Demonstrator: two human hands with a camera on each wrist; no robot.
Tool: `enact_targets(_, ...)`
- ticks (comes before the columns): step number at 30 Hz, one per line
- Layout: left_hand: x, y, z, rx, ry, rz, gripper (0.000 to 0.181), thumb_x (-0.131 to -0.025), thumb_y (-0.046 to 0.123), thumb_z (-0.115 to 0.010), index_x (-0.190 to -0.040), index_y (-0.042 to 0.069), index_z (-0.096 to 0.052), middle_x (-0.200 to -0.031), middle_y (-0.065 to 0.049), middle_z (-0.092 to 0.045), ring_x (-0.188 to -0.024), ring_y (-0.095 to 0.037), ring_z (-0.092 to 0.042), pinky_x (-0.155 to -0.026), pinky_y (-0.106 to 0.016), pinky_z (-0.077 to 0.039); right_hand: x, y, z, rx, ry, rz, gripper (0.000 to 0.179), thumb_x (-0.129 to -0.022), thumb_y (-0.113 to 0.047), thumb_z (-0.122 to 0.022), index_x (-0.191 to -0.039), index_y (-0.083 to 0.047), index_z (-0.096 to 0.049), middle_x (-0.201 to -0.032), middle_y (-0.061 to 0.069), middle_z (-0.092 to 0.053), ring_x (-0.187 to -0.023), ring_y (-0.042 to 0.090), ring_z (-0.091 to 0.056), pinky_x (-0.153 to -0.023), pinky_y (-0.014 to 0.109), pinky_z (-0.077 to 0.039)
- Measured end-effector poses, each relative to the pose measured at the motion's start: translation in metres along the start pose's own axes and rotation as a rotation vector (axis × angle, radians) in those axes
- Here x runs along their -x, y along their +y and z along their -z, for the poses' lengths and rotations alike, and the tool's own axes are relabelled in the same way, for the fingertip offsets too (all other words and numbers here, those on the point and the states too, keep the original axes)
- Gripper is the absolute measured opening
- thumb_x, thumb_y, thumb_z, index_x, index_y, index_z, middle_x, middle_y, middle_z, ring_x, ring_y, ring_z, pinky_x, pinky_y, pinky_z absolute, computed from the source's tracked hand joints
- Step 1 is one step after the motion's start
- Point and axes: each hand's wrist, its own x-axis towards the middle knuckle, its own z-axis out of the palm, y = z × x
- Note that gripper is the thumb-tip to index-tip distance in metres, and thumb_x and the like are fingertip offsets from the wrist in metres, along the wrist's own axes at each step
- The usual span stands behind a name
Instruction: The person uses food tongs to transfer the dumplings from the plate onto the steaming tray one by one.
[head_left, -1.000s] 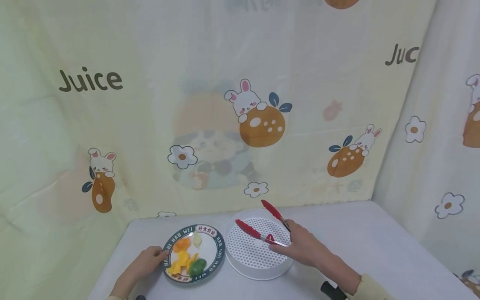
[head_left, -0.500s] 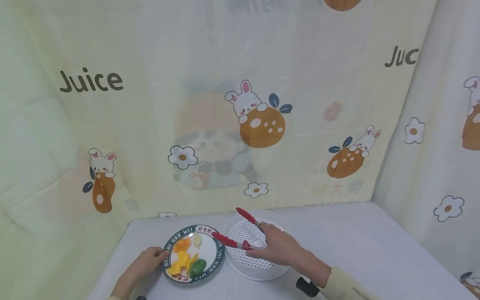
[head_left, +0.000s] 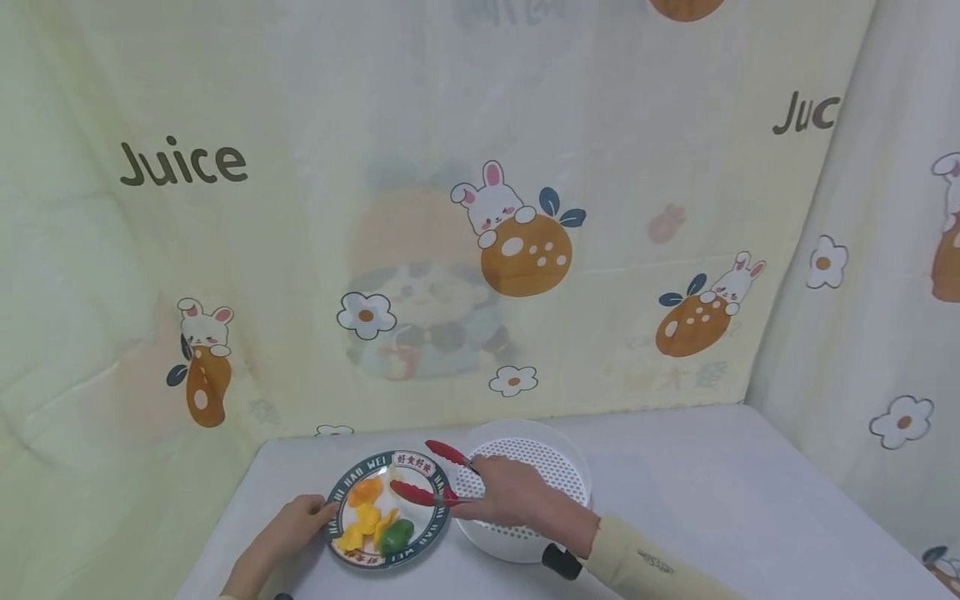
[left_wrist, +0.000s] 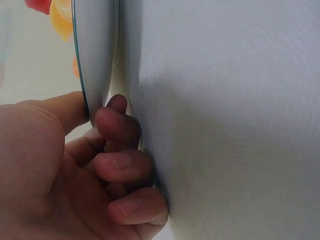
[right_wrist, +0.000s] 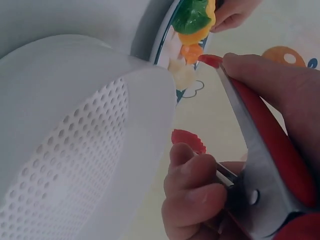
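My left hand pinches the left rim of a green-bordered white plate, thumb above and fingers curled beneath, as the left wrist view shows. On the plate lie several dumpling-shaped pieces: an orange piece, yellow pieces, a green piece and a pale piece mostly hidden by the tongs. My right hand grips metal tongs with red tips. The tongs' arms are spread with nothing between them. One red tip overlaps the plate near the pale piece.
Right of the plate stands a round white steamer basket with a perforated base, below my right forearm. Both sit on a white-covered table. A printed curtain hangs behind, and another closes off the right side.
My right hand has moved left with the spread tongs, from over the steamer basket to the plate's right side. My left hand and the plate stay put.
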Motion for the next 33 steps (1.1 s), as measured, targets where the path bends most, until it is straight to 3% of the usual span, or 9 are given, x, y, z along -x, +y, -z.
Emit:
enact_targets(4, 0.001, 0.001, 0.000, -0.001, -0.006, 0.007, 0.034, -0.103, 0.036, -0.053, -0.085, 0.009, -0.062, -0.072, -0.004, -0.054, -0.072, -0.016, -0.050, -0.066, -0.030, -0.041, -0.005, -0.008, -0.005, 0.023, -0.009, 0.001, 0.065, -0.078, -0.060, -0.077, -0.121, -0.012, -0.066, -0.090, -0.001, -0.067, -0.076, 0.015, -0.056, -0.070, 0.035, -0.054)
enact_targets(15, 0.006, 0.006, 0.001, 0.017, -0.011, 0.028, 0.032, -0.103, 0.033, -0.054, -0.084, 0.009, -0.061, -0.072, -0.003, -0.053, -0.072, -0.016, -0.050, -0.066, -0.029, -0.040, -0.014, -0.034, -0.015, 0.081, -0.032, -0.003, 0.052, -0.081, -0.054, -0.077, -0.110, -0.012, -0.068, -0.072, -0.003, -0.058, -0.065, 0.014, -0.052, -0.055, 0.027, -0.038)
enact_targets(22, 0.005, 0.007, 0.001, 0.021, -0.012, 0.020, 0.033, -0.103, 0.034, -0.054, -0.089, 0.006, -0.064, -0.076, -0.004, -0.056, -0.076, -0.017, -0.052, -0.068, -0.031, -0.042, -0.020, -0.037, -0.023, 0.125, -0.033, -0.009, 0.040, -0.083, -0.050, -0.077, -0.096, -0.014, -0.065, -0.068, -0.002, -0.056, -0.059, 0.013, -0.050, -0.052, 0.025, -0.037)
enact_targets(33, 0.005, 0.005, 0.001, 0.003, 0.013, 0.013, 0.033, -0.103, 0.033, -0.054, -0.082, 0.009, -0.060, -0.072, -0.004, -0.053, -0.072, -0.017, -0.050, -0.065, -0.030, -0.041, -0.018, -0.041, -0.025, 0.130, -0.036, 0.012, 0.035, -0.087, -0.046, -0.075, -0.098, -0.014, -0.068, -0.070, -0.003, -0.056, -0.058, 0.012, -0.050, -0.052, 0.024, -0.037)
